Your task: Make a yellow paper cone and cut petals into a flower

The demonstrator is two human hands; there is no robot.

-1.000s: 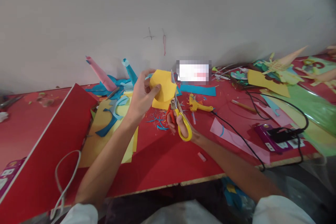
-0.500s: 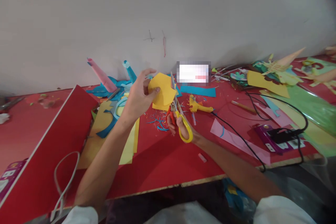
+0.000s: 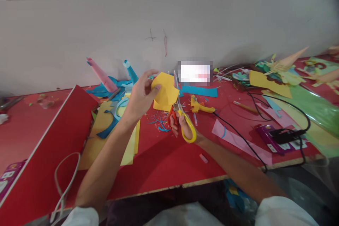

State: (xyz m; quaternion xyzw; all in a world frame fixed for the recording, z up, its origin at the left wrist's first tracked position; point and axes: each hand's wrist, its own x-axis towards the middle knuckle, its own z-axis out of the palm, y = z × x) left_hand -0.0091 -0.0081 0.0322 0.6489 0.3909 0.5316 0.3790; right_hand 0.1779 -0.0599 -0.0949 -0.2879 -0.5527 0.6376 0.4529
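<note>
My left hand (image 3: pixel 145 96) pinches a piece of yellow paper (image 3: pixel 166 92) between thumb and fingers, holding it up above the red table. My right hand (image 3: pixel 178 124) is closed round the handles of a pair of scissors (image 3: pixel 188 127), one handle yellow and one red. The scissor blades point away from me and lie at the right edge of the paper. Another yellow paper piece (image 3: pixel 162 106) shows just below the held one. Thin blue paper scraps (image 3: pixel 163 129) lie on the table under my hands.
A yellow glue gun (image 3: pixel 201 107) with a black cable lies right of my hands. Left are stacked yellow sheets (image 3: pixel 128 152), a pink paper cone (image 3: pixel 102 75) and a red upright divider (image 3: pixel 60 141). Pink paper (image 3: pixel 238 143) and a purple box (image 3: pixel 272 139) lie right. Another person's hand (image 3: pixel 327 77) shows far right.
The scissor blades have swung slightly to the right and spread apart, with a notch now visible at the paper's upper right edge. My left hand has barely moved.
</note>
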